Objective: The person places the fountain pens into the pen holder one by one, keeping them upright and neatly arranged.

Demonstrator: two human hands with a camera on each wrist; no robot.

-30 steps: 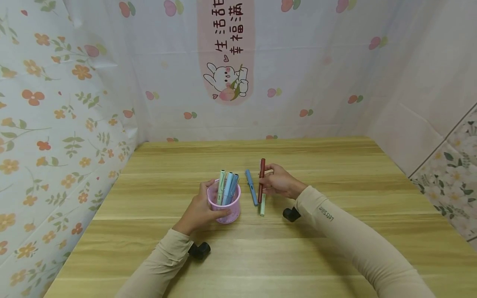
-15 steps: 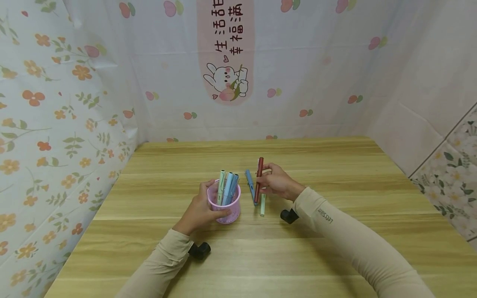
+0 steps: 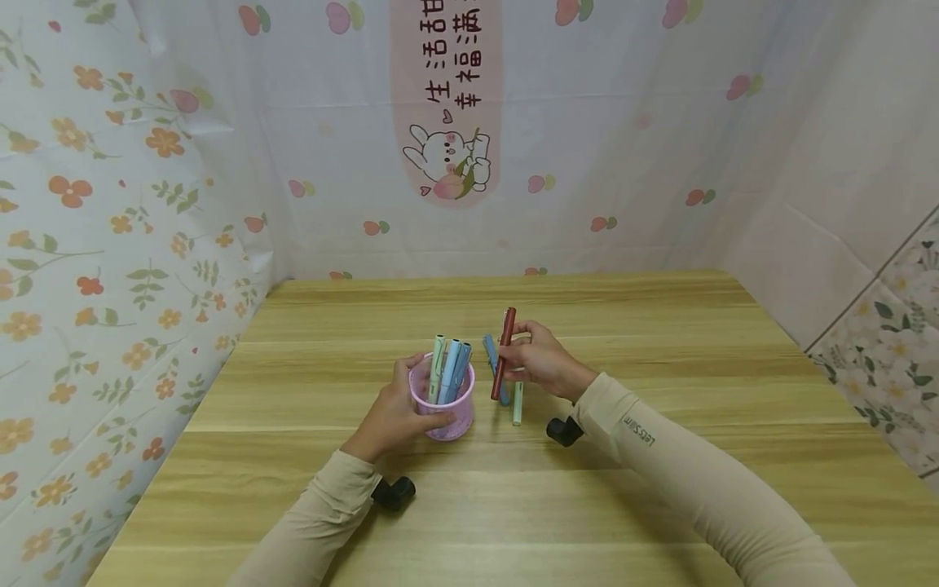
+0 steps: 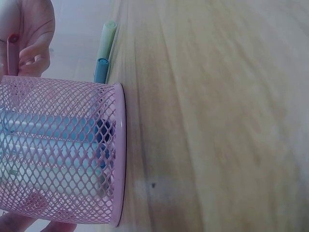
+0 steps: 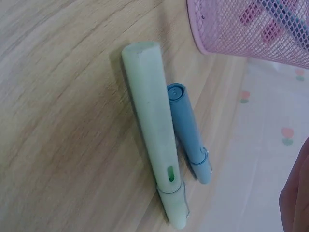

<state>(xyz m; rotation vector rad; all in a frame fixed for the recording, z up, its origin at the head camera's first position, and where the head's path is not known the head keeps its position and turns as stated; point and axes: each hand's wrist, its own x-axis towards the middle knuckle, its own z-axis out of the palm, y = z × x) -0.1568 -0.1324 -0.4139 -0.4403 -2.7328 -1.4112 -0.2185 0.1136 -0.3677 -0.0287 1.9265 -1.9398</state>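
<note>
A pink mesh pen holder (image 3: 456, 420) stands on the table with several pens in it, one pale green pen (image 3: 436, 371) and blue ones (image 3: 450, 373). My left hand (image 3: 392, 414) grips the holder around its left side, thumb across the front. Between the thumb and fingers of my right hand (image 3: 544, 359) is a dark red pen (image 3: 503, 355), held nearly upright just right of the holder. Under and beside that hand, a blue pen (image 5: 189, 133) and a light green pen (image 5: 153, 116) lie side by side on the wood, as the right wrist view shows.
The wood-grain table (image 3: 469, 514) ends at a patterned cloth backdrop (image 3: 623, 147) at the back. Another floral cloth (image 3: 132, 285) hangs along the left side. A black wrist camera (image 3: 394, 494) sits under the left wrist, another black camera (image 3: 564, 431) under the right.
My right hand has moved slightly left with the dark red pen, now overlapping the blue pen on the table and tilted a little more. My left hand and the holder stay put.
</note>
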